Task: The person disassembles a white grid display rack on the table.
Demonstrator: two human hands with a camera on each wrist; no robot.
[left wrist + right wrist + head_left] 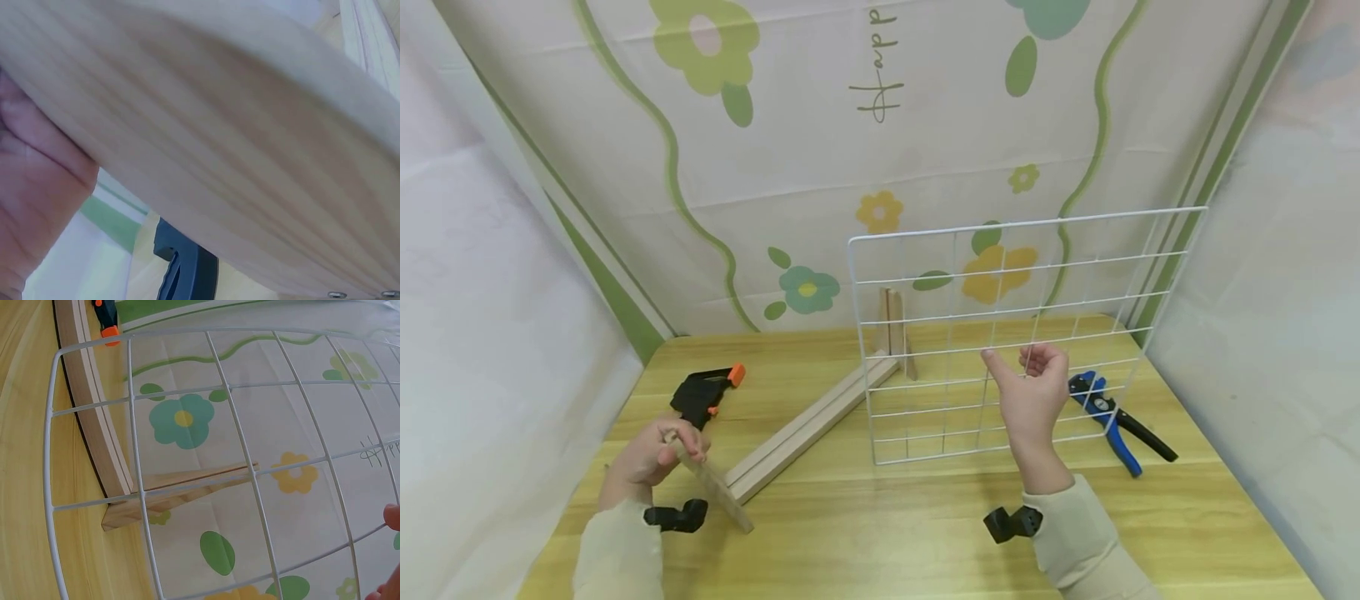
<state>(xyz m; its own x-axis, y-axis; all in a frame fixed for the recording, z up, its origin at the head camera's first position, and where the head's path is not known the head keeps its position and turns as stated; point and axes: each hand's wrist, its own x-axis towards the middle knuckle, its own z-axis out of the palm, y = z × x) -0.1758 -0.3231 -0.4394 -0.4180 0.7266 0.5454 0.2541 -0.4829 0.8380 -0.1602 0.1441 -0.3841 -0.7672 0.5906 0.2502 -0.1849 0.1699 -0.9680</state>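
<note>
My right hand [1033, 404] holds a white wire grid panel [951, 317] upright and slightly tilted, its curled fingers and thumb at the wires near the panel's middle. My left hand [651, 454] grips the near upright end of a wooden stand [808, 429], fingers curled over the top of that flat piece. The stand's long grooved base runs diagonally back to a second upright, seen through the grid. In the left wrist view the gripped wooden piece [206, 131] fills most of the frame, with small metal fasteners [337, 294] at its lower edge.
A black clamp with orange tips [700, 396] lies beyond my left hand. Blue-and-black pliers [1108, 412] lie at the right, partly behind the grid. A flower-printed cloth [805, 167] hangs behind the wooden table [887, 550], with white cloth at both sides.
</note>
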